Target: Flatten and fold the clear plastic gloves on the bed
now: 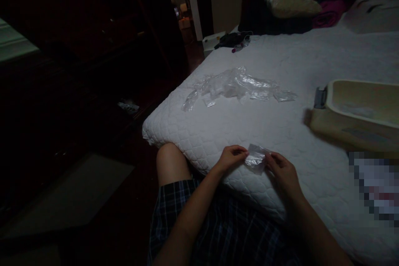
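A small clear plastic bag (256,159) is stretched between my two hands, just above the edge of the bed. My left hand (233,157) pinches its left side between thumb and fingers. On the other side, my right hand (282,170) grips the right edge with its fingertips closed. Farther up the bed lies a loose spread of crumpled clear plastic bags (232,85), apart from both hands. Whether anything is inside the held bag cannot be made out.
A beige plastic bin (324,122) with a grey latch sits on the white quilted mattress (174,120) at right. A dark cloth (231,40) lies near the far left corner. Pillows and a magenta roll (328,13) are at the headboard. A blurred-out patch covers the lower right.
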A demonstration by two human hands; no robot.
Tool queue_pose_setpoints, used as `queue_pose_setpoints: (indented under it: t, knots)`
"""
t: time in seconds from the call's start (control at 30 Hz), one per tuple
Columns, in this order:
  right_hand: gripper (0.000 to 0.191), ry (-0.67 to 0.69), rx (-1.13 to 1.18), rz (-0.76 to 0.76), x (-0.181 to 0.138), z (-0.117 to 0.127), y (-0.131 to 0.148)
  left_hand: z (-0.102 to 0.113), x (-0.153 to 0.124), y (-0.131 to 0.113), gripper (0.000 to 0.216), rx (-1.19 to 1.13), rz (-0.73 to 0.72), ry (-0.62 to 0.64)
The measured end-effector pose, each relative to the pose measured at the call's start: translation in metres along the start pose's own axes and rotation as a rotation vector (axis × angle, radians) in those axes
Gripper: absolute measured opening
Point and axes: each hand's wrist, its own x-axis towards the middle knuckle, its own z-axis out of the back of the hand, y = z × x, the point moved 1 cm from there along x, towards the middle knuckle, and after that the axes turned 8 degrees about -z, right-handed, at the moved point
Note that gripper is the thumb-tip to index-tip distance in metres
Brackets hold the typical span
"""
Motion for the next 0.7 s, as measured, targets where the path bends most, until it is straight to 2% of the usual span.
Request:
queue_pose_setpoints:
  t: [0.17,0.3,0.5,0.7]
  knots:
    - [0.044,0.007,-0.003,-0.005,0.003,0.001,0.0,0.0,-0.001,0.003,0.033,0.019,0.011,0.008]
    - [0.045,0.005,0.057,-0.036,0.004,0.0,-0.003,-0.003,-0.002,0.004,0.026,0.135,-0.028,0.032]
    - [0.045,-0.039,0.156,-0.066,0.004,0.007,-0.003,-0.016,-0.009,-0.008,0.011,0.607,-0.311,0.061]
    - [0.046,-0.125,0.128,-0.047,0.009,0.039,0.012,-0.045,0.0,-0.023,0.017,0.855,-0.555,0.156]
